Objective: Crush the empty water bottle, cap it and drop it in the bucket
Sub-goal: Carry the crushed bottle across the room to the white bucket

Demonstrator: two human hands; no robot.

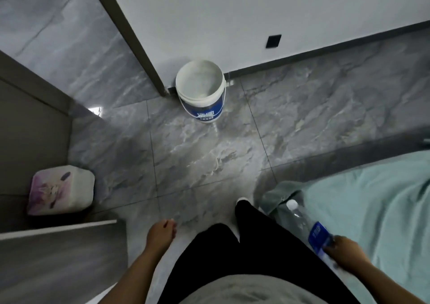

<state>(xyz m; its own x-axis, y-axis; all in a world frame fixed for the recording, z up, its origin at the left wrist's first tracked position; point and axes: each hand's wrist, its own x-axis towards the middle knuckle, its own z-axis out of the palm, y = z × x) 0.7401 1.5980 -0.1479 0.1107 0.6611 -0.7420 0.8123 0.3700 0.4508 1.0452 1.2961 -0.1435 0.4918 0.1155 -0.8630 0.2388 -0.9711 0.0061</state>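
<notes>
A clear water bottle (307, 226) with a blue label and a white cap lies slanted at the lower right, cap pointing away from me. My right hand (346, 251) grips its lower end. The bottle looks uncrushed and its cap is on. My left hand (161, 230) hangs loose at the lower middle, fingers curled, holding nothing. A white bucket (186, 80) with a blue label and a thin handle stands open on the floor against the far wall, well ahead of both hands. Its inside looks empty.
Grey marble floor tiles (197, 159) stretch between me and the bucket. A bed with a pale green sheet (372, 199) fills the right side. A white floral box (61, 190) sits at the left by a grey cabinet (32, 136). A door frame (130, 35) stands just left of the bucket.
</notes>
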